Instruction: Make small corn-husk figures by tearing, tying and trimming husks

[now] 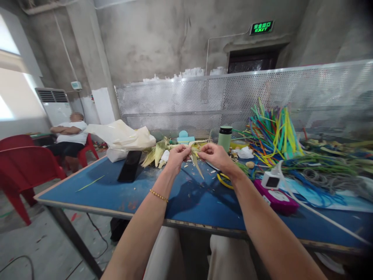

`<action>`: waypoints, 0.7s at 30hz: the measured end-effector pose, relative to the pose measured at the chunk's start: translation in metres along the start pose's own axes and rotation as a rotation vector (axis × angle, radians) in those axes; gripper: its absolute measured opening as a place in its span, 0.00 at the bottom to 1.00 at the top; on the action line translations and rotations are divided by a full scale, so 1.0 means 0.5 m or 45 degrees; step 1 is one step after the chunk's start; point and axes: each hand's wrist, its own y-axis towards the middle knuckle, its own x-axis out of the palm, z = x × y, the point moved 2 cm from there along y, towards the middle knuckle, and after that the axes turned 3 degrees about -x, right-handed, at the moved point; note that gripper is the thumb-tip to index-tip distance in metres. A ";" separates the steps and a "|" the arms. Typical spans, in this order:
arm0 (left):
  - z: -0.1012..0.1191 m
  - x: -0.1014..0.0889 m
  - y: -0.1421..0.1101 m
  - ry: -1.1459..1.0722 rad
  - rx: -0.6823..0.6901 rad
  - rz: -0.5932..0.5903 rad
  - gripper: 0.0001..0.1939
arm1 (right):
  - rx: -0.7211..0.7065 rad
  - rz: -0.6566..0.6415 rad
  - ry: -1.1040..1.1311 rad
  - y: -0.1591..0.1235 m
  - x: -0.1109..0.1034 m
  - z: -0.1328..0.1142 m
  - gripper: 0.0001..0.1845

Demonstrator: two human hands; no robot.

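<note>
Over the blue table (105,194), my left hand (178,156) and my right hand (215,156) are close together, fingers pinched. Between them they grip a pale yellow-green corn husk (197,166), with one pointed strip hanging down toward the tabletop. My fingers partly cover the husk, so its upper part is hard to make out. More corn husks (155,154) lie in a loose pile left of my left hand. A pale plate edge and a yellow ring (225,182) show below my right wrist.
A black phone (129,166) and a cream plastic bag (125,136) are on the left. Beyond my right hand stand a green jar (225,138) and colourful strips (276,132). A magenta box (276,197) and white cable lie right. A person (71,132) sits far left.
</note>
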 end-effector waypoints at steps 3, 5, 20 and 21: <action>-0.001 -0.005 0.003 0.017 0.024 0.065 0.14 | 0.105 -0.095 0.173 -0.002 -0.004 0.006 0.20; 0.000 -0.007 0.004 0.060 0.044 0.118 0.13 | 0.108 -0.108 0.160 -0.003 -0.008 0.009 0.18; 0.004 -0.004 0.005 -0.079 0.064 0.141 0.20 | 0.176 0.184 0.531 -0.002 -0.052 0.001 0.16; 0.007 -0.002 0.005 -0.145 0.091 0.122 0.22 | 0.169 0.193 0.555 -0.001 -0.054 0.000 0.17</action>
